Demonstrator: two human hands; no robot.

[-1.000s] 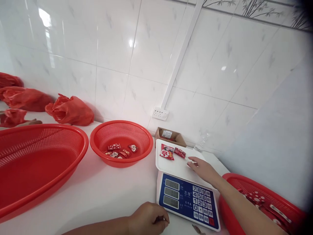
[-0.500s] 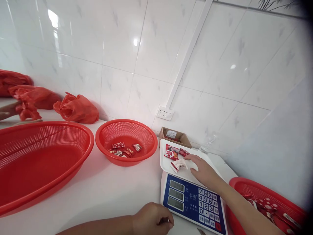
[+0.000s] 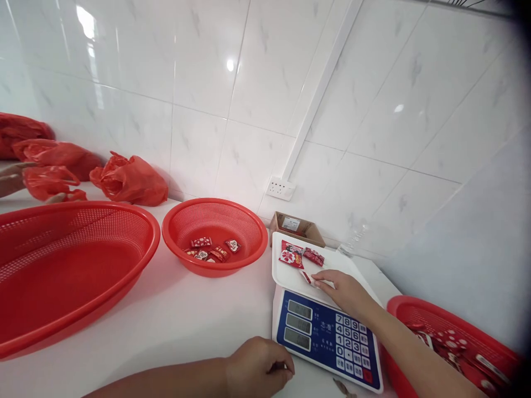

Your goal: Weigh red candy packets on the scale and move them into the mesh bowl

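Note:
On the white tray of a digital scale (image 3: 327, 337), my right hand (image 3: 346, 293) pinches a small white packet with a red stripe (image 3: 307, 277). Just behind it lie a larger red printed packet (image 3: 292, 254) and a smaller red one (image 3: 314, 256). My left hand (image 3: 261, 367) rests on the table by the scale's lower left corner. Its fingers are curled in, and nothing shows in them.
A round red basket (image 3: 213, 203) left of the scale holds several small packets. A large red basket (image 3: 155, 235) stands further left, another red basket (image 3: 398, 304) at right. Behind are a cardboard box (image 3: 315, 235) and red plastic bags (image 3: 133, 179). Another person's hand (image 3: 12, 178) touches a bag.
My right hand has closed its fingers on the white packet, which lay under the open hand before. My left hand has stayed put. The other person's bag has shifted slightly right.

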